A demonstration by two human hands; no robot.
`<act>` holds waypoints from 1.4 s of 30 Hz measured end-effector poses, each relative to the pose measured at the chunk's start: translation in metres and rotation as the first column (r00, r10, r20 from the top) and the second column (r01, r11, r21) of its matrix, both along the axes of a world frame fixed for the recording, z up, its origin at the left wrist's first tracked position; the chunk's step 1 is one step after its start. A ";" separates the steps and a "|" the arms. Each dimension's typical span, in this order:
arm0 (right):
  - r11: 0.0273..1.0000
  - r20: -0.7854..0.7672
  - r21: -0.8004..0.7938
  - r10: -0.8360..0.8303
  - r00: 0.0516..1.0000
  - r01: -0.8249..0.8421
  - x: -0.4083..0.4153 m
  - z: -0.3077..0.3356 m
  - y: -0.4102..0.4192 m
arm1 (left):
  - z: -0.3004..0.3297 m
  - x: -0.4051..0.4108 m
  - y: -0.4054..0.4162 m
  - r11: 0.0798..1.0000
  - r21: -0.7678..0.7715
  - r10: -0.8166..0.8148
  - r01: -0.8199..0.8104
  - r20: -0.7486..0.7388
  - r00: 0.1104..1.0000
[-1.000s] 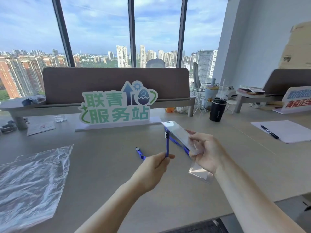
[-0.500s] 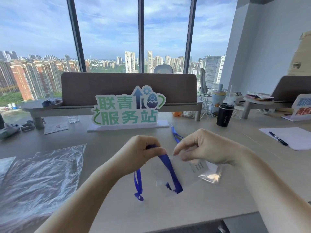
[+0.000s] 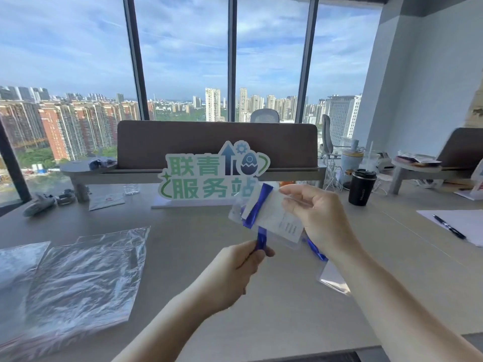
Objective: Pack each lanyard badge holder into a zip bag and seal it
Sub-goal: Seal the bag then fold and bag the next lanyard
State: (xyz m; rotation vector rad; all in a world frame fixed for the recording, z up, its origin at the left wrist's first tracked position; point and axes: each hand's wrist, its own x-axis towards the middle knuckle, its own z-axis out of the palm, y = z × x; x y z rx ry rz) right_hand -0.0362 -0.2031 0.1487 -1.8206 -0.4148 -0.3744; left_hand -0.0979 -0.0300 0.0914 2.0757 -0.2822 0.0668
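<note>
Clear zip bags (image 3: 78, 278) lie left, well apart from hands.

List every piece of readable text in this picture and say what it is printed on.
"联青服务站": green characters on the cut-out sign standing on the desk.
Black cup: small white brand mark, too blurred to read.
Card in the badge holder held by the right hand: small print, too blurred to read.
Red characters on the sign at the right edge: cut off, unreadable.

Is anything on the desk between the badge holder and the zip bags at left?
Nothing visible. The badge holder is held in the air by the right hand; the left hand pinches its blue lanyard. Bare desk lies before the zip bags.
</note>
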 end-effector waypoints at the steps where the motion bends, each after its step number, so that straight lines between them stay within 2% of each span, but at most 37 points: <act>1: 0.985 0.097 -0.164 -0.041 0.994 0.057 0.000 0.002 -0.001 | 0.001 -0.003 0.003 0.991 0.136 0.011 -0.014 0.019 1.000; 3: 0.878 0.192 -0.471 0.004 0.981 0.088 0.000 0.006 -0.004 | 0.010 -0.009 0.011 0.931 0.363 -0.014 -0.023 0.100 0.995; 4: 0.807 0.150 -0.589 0.066 0.986 0.036 -0.001 0.008 -0.005 | 0.016 -0.012 0.015 0.910 0.413 -0.039 -0.022 0.140 0.989; 6: 0.682 -0.074 -0.706 0.195 0.978 -0.190 -0.004 0.011 -0.006 | 0.027 -0.013 0.024 0.902 0.432 -0.073 -0.018 0.193 0.978; 8: 0.629 -0.305 -0.631 0.338 0.890 -0.455 -0.008 0.014 -0.007 | 0.035 -0.011 0.031 0.925 0.381 -0.088 0.004 0.203 0.975; 9: 0.627 -0.364 -0.559 0.401 0.841 -0.542 -0.009 0.016 -0.008 | 0.037 -0.010 0.033 0.947 0.320 -0.090 0.025 0.192 0.977; 12: 0.675 -0.408 -0.274 0.563 0.719 -0.685 -0.009 0.016 -0.009 | 0.036 -0.011 0.035 0.989 -0.015 -0.144 0.147 0.132 0.981; 14: 0.682 -0.334 -0.071 0.671 0.662 -0.728 -0.005 0.009 -0.008 | 0.028 -0.013 0.035 0.955 -0.251 -0.127 0.158 0.135 0.983; 17: 0.675 -0.237 0.207 0.737 0.634 -0.708 -0.002 -0.006 0.002 | 0.014 -0.017 0.032 0.883 -0.459 -0.050 0.092 0.102 0.994; 21: 0.775 -0.232 0.349 0.616 0.753 -0.527 -0.004 -0.016 0.024 | 0.004 -0.023 0.021 0.743 -0.669 0.040 -0.010 0.029 0.999; 24: 0.899 -0.275 0.297 0.404 0.873 -0.322 -0.006 -0.019 0.036 | -0.001 -0.027 0.018 0.651 -0.753 0.132 -0.097 -0.014 0.991; 27: 0.970 -0.170 0.165 0.206 0.964 -0.178 -0.010 -0.022 0.043 | -0.002 -0.030 0.017 0.568 -0.815 0.136 -0.116 -0.046 0.990; 29: 0.987 -0.092 0.075 0.150 0.984 -0.143 -0.011 -0.025 0.046 | -0.004 -0.030 0.018 0.531 -0.829 0.175 -0.175 -0.095 0.980; 32: 0.978 -0.135 0.029 0.209 0.969 -0.207 -0.011 -0.029 0.047 | -0.011 -0.028 0.024 0.582 -0.763 0.297 -0.282 -0.123 0.947; 35: 0.887 -0.315 0.111 0.459 0.831 -0.448 -0.008 -0.028 0.045 | -0.019 -0.028 0.035 0.655 -0.685 0.304 -0.319 -0.147 0.941; 38: 0.785 -0.376 0.160 0.609 0.698 -0.598 -0.009 -0.033 0.052 | -0.027 -0.032 0.048 0.699 -0.636 0.254 -0.326 -0.205 0.945; 40: 0.780 -0.388 0.162 0.613 0.688 -0.604 -0.012 -0.042 0.062 | -0.031 -0.037 0.059 0.728 -0.591 0.247 -0.347 -0.246 0.937; 42: 0.801 -0.383 0.112 0.580 0.718 -0.588 -0.013 -0.054 0.074 | -0.039 -0.041 0.077 0.795 -0.471 0.283 -0.382 -0.267 0.921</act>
